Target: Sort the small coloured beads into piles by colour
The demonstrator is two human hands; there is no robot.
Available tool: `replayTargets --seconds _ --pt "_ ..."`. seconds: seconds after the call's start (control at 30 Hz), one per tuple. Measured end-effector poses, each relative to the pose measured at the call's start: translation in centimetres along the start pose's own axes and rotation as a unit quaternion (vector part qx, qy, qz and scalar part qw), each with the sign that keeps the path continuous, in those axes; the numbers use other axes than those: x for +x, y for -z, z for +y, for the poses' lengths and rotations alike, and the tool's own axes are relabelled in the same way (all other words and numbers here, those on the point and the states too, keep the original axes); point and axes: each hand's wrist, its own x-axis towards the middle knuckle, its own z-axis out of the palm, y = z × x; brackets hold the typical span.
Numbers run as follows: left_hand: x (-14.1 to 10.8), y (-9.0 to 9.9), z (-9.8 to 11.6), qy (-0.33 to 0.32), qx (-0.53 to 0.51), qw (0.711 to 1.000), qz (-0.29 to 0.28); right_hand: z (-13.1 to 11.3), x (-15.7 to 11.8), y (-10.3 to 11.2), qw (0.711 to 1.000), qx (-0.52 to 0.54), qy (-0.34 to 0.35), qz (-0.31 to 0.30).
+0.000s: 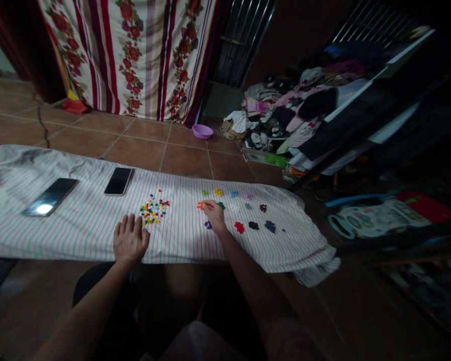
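Observation:
My left hand (130, 239) lies flat on the striped cloth (184, 235), fingers stretched out and holding nothing. Just beyond its fingertips is a loose heap of tiny mixed-colour pieces (155, 210), too small to name more exactly. My right hand (215, 214) is pinched over a small orange pile (200, 205); whatever its fingertips hold is too small to make out. Around it lie single-colour piles: yellow (218, 192), light green (205, 192), blue (233, 194), purple (208, 225), red (239, 227), black (253, 225), dark grey (270, 226) and brown (263, 208). Part of a dark green pile (221, 205) shows behind the hand.
Two phones, one larger (51, 197) and one smaller (119, 181), rest on the cloth at left. Past the table, a purple basin (202, 132) stands on the tiled floor before a flowered curtain (135, 55). Heaped clothes (281, 110) fill the back right.

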Motion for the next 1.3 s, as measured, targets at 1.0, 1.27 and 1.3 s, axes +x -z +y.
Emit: replayTargets --seconds 1.0,1.27,1.3 --pt "0.0 -0.2 -0.4 -0.032 0.037 0.999 -0.003 3.5 11.2 4.6 0.936 -0.337 0.062 0.073" --pt "0.1 -0.1 -0.3 -0.02 0.031 0.999 -0.009 3.1 10.0 4.5 0.938 -0.32 0.1 0.088" --pt "0.1 0.0 -0.3 -0.016 0.025 0.999 -0.013 2.9 9.7 4.5 0.939 -0.314 0.107 0.087"
